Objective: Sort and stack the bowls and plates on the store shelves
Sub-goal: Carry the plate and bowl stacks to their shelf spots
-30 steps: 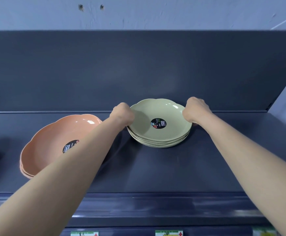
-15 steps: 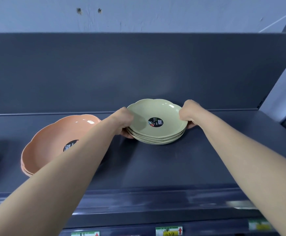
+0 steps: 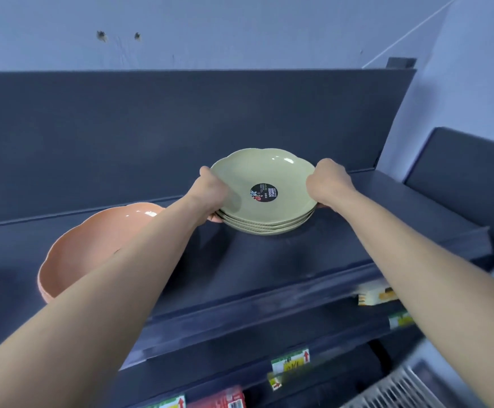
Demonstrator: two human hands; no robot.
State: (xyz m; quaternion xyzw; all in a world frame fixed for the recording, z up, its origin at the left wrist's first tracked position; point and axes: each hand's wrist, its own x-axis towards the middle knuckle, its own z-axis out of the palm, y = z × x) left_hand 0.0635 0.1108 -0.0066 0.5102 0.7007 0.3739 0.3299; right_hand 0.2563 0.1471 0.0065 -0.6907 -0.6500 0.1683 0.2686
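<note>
A stack of several pale green scalloped plates (image 3: 272,178), with a round black label in the middle of the top one, is held just above the dark top shelf (image 3: 269,260). My left hand (image 3: 210,195) grips its left rim and my right hand (image 3: 329,182) grips its right rim, fingers under the stack. To the left, orange scalloped plates (image 3: 92,245) rest stacked on the same shelf, partly hidden by my left forearm.
A dark back panel (image 3: 181,128) rises behind the shelf, with a pale wall above it. The shelf ends at the right by another dark unit (image 3: 460,172). Lower shelf edges carry price tags (image 3: 289,362), and a white wire basket (image 3: 392,390) shows at the bottom right.
Both hands have lifted the green stack off the shelf and carried it up and slightly right. The view has tilted and swung, showing lower shelves and the right end.
</note>
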